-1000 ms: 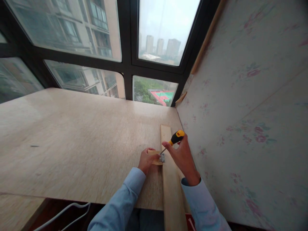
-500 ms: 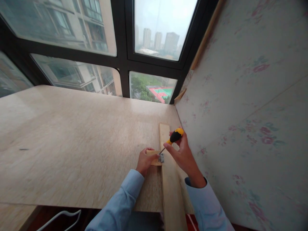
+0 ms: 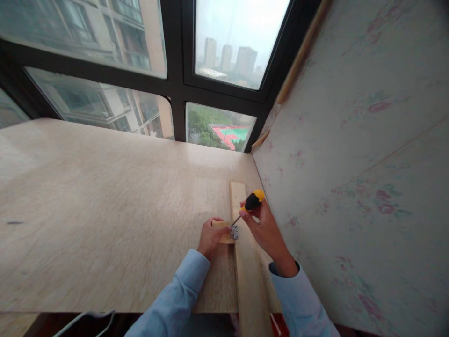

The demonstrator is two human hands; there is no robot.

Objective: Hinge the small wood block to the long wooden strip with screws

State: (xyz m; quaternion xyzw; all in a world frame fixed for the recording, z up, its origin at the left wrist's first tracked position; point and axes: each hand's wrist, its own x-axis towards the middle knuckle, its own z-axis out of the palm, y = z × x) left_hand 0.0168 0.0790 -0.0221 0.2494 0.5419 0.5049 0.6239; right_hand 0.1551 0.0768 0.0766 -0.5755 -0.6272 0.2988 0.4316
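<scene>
My right hand is closed around a screwdriver with a yellow and black handle. The screwdriver slants down to the left, its tip at a small metal hinge. That hinge spans a short wooden block and a long wooden board. Fingers of my left hand grip the short block, with the thumb on top close to the screwdriver tip. Whether a screw sits under the tip is too small to make out.
The boards lie on a beige marble-patterned sill, beside a flowered wall on the right. A dark-framed window stands behind. A small dark thin object lies far left. A white bent tube shows below the front edge.
The view has shifted slightly. My right hand has turned a little on the screwdriver, and its fingers sit differently on the handle. My left hand stays on the block.
</scene>
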